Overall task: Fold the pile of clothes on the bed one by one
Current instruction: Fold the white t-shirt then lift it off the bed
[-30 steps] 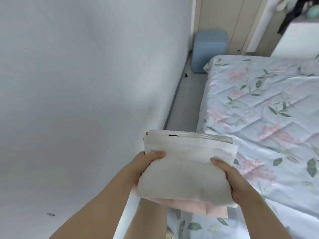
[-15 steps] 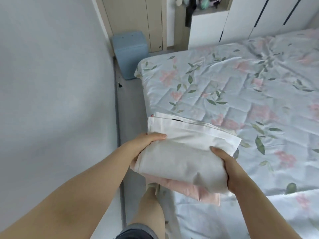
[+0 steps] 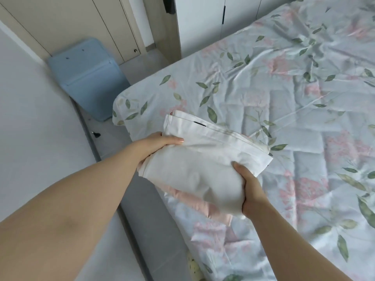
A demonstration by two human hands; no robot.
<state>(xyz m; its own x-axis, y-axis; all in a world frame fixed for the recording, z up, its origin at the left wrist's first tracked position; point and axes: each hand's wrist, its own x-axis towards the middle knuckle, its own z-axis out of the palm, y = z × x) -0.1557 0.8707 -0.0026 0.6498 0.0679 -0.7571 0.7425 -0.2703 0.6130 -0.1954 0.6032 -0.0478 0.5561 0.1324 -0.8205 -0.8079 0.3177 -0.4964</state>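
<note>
The floral bed spreads beneath and beyond your grip. The folded stack, white garment over pink garment, sits between your hands; your left hand clasps its left edge, your right hand its right.

Both arms reach forward; left hand and right hand grip folded clothes.

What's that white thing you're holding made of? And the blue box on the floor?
The white folded cloth looks like thin woven fabric, maybe cotton: matte, softly creased, with stitched hems, dented where the right hand grips it. The blue box looks like hard plastic: smooth, evenly coloured, with rounded moulded corners.
</note>
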